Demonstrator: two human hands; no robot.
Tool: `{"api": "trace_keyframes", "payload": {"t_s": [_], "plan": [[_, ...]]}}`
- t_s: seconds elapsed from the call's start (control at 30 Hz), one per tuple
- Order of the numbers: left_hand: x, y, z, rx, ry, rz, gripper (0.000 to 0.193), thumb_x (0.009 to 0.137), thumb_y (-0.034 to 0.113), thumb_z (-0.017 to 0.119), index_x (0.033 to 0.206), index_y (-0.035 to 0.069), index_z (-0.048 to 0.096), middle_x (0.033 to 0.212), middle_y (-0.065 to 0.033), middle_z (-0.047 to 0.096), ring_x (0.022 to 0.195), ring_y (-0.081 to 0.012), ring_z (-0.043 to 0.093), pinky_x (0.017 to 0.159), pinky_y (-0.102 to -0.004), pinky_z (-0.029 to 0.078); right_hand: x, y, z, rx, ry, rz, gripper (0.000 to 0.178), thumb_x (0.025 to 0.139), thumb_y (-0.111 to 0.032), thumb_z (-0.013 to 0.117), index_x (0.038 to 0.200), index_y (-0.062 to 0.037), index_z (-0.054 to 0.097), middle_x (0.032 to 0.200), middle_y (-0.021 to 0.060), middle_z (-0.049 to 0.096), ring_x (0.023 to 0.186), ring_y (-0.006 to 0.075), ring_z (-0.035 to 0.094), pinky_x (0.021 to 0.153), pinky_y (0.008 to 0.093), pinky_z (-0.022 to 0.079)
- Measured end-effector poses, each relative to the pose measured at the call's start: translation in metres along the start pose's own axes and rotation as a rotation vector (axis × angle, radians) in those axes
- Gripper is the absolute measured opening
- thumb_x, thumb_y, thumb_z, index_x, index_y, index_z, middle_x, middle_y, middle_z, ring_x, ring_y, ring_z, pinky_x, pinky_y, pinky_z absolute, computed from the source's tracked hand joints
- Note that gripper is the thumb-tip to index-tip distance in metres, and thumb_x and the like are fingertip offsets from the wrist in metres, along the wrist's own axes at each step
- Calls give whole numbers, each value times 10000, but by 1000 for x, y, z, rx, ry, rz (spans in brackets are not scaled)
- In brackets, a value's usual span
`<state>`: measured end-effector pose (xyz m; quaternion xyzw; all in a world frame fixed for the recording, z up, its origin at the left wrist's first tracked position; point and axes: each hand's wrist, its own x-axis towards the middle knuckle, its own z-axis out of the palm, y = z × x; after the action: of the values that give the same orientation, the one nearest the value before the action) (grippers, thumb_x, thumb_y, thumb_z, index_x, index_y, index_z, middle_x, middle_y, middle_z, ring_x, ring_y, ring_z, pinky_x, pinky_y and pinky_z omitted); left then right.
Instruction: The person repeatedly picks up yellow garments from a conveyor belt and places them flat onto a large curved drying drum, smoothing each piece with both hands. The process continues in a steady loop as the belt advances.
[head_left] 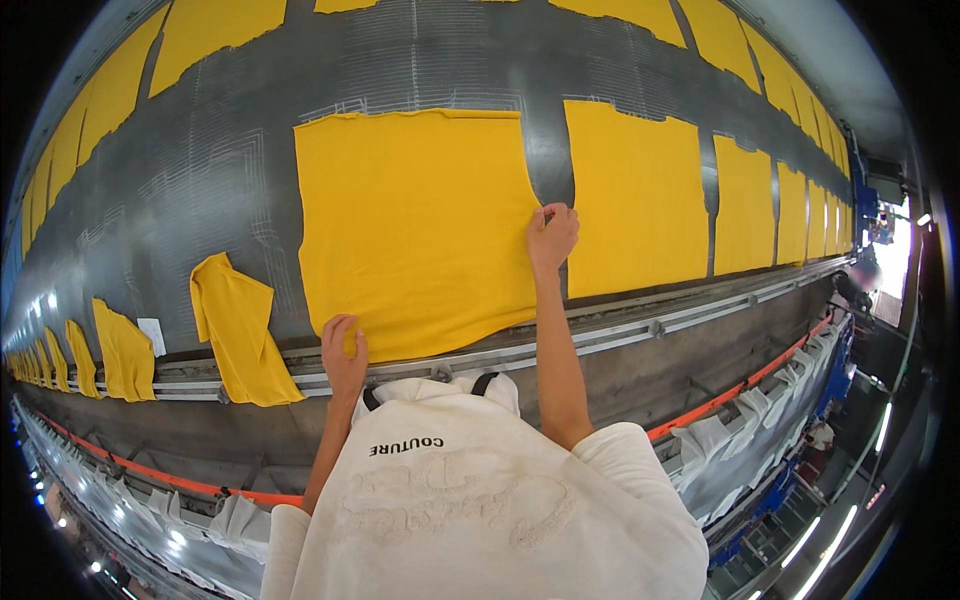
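Note:
A yellow fabric panel [420, 230] lies mostly spread on the long dark table [225, 160] in front of me. Its near edge sags over the metal rail, and its far edge has a slight fold. My left hand [345, 355] pinches the panel's near left corner. At the right edge, about halfway up, my right hand [553, 240] grips the cloth between curled fingertips. Another flat yellow panel [635, 195] lies just right of that hand, across a narrow dark gap. To the left, a crumpled yellow piece [238, 330] hangs over the rail.
A metal rail [690, 318] runs along the table's near edge. More yellow panels [745, 205] lie in rows to the right and along the far side. A small white paper [152, 336] sits at the left. Behind me, an orange bar [745, 385] borders another table with pale cloths.

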<state>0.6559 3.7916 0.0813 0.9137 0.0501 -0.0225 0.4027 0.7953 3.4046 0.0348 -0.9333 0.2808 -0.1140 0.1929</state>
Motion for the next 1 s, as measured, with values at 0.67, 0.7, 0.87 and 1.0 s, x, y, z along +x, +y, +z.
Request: {"api": "trace_keyframes", "payload": {"t_s": [0.67,0.7,0.87,1.0], "plan": [[110,38,26,-48,-23,59,225,911,-8,669,1134,5,692,1189,-124,660,1129,-319,631,981,-383,506,184,-71,53,140,-199,-465,166,897,-147,743,1026,-54,696,1262,129,593,1180,353,541,991,491,431],[112,37,29,-42,-27,69,233,906,-9,673,1138,7,692,1186,-123,661,1128,-319,631,978,-382,508,185,-70,53,114,-191,-434,158,907,-157,736,1019,-53,694,1258,115,593,1190,345,535,1003,485,414],[126,33,37,78,-121,171,338,906,81,707,1242,67,678,1340,-104,613,1314,-343,528,1110,-479,416,171,-77,55,70,-80,-419,199,927,-160,713,1089,-51,676,1274,150,585,1213,364,531,1021,488,409],[158,30,50,281,-245,349,558,962,325,687,1480,156,565,1598,-88,444,1524,-368,318,1241,-585,221,133,-98,51,57,34,-541,371,944,-151,678,1295,-53,605,1392,184,539,1285,394,496,1073,516,380]]}}
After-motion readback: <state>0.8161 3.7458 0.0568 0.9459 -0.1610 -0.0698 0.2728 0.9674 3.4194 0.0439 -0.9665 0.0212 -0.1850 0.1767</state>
